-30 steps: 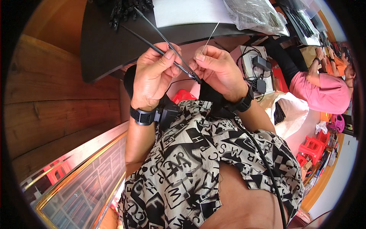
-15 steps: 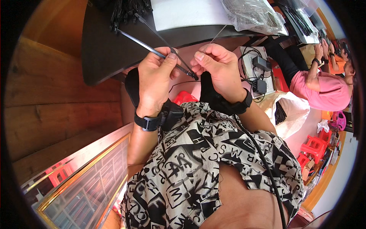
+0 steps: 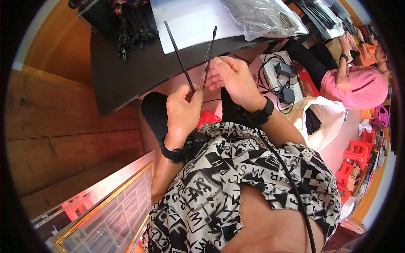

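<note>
My left hand (image 3: 184, 110) is closed, thumb against fingers, around the lower ends of two slim black rods that spread apart in a V. The left rod (image 3: 178, 52) leans toward the table. The other black rod (image 3: 209, 55) stands steeper and has a small knob at its tip. My right hand (image 3: 239, 80) is beside that second rod, thumb and forefinger pinched together and the other fingers curled behind it. A thin, light wire-like line runs along this rod by the right fingertips. Where the rods' lower ends meet is hidden by my left hand.
A dark table (image 3: 126, 82) holds a bundle of black rods (image 3: 136, 31), a white sheet (image 3: 168, 42) and a clear plastic bag (image 3: 265, 19). On the right are a box with black adapters (image 3: 287, 95), a white sack (image 3: 327, 124) and a person in pink (image 3: 356, 86).
The two rods have swung from leaning far left to nearly upright, spreading apart. My left hand has moved down and right; the right hand stays close by. The view has shifted slightly.
</note>
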Demonstrator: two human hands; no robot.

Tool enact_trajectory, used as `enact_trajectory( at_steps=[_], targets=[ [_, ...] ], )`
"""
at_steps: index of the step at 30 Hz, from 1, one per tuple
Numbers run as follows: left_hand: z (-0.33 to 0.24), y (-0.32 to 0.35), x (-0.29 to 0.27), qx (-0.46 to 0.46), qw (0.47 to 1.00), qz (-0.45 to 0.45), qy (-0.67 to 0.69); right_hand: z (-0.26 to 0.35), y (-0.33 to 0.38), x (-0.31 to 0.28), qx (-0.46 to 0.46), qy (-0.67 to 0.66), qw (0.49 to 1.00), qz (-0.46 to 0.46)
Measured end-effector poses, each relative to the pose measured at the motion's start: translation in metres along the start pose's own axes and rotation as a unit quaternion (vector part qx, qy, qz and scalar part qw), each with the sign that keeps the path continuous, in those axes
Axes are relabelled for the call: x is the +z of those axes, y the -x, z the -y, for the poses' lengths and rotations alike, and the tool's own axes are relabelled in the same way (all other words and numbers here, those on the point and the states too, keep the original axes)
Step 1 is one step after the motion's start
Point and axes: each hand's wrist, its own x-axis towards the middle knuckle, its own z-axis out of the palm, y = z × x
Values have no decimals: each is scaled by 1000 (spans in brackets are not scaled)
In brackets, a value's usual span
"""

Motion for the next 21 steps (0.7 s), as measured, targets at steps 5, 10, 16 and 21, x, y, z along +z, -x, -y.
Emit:
enact_trajectory(
  at_steps=[5, 10, 16, 21],
  targets=[
    [2, 1, 4, 19, 999, -12, -32, 4, -5, -5, -61, 87, 994, 33],
    [3, 2, 9, -6, 989, -2, 146, 2, -7, -5, -57, 15, 998, 9],
    [0, 3, 3, -27, 992, 16, 124, -2, -11, -8, -160, 94, 982, -20],
    [5, 2, -2, 13, 999, 7, 49, 7, -12, -10, -142, 99, 985, 20]
  ],
)
